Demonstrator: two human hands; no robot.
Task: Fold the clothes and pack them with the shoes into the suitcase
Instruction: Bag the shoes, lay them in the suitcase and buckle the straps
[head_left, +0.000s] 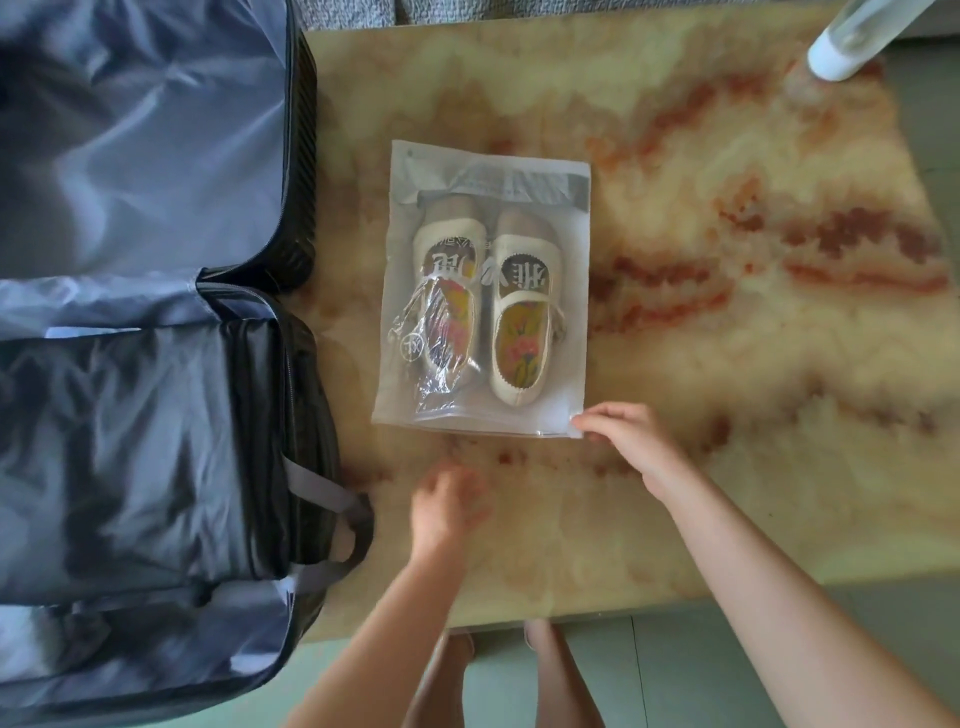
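Note:
A clear zip bag (485, 291) lies flat on the marbled table, holding a pair of cream shoes (524, 317) with floral insoles. My right hand (631, 441) pinches the bag's near right corner at the zip strip. My left hand (447, 506), blurred, hovers above the table just below the bag's near edge, fingers loosely spread and holding nothing. The open suitcase (140, 322) with grey lining lies at the left; a dark packed bag (218, 447) sits in its near half. No loose clothes are in view.
The orange-veined marble table (727, 312) stretches to the right of the bag. A white-capped bottle (852, 36) stands at the far right corner. The table's near edge runs just above my legs and the green floor.

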